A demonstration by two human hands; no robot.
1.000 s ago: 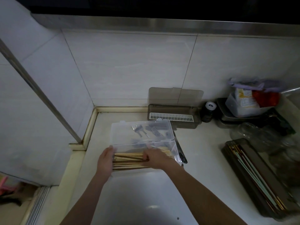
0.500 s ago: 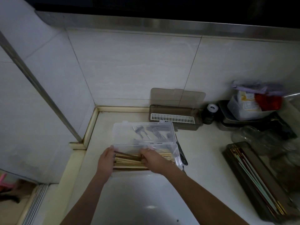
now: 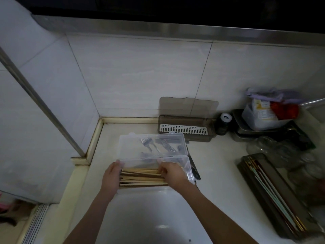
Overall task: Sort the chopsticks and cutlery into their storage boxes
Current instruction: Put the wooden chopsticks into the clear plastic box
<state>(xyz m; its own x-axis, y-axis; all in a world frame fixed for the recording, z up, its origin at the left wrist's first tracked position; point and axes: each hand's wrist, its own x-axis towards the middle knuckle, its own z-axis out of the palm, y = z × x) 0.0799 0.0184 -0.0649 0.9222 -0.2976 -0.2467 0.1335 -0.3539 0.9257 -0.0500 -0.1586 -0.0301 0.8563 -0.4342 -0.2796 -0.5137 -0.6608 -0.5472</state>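
Chopsticks (image 3: 142,176) lie bundled in the clear box (image 3: 189,170) at centre frame. Left hand (image 3: 111,176) grips the box end; right hand (image 3: 173,175) curls over the sticks, apparently levelling them. Closing the lid (image 3: 152,145) likely comes next.

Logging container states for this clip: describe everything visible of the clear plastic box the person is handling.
The clear plastic box is a see-through rectangular case on the pale counter, near the wall corner. Its hinged lid stands open on the far side, and forks show through it. Inside, wooden chopsticks lie lengthwise. The left hand touches its left end; the right hand rests on the chopsticks.
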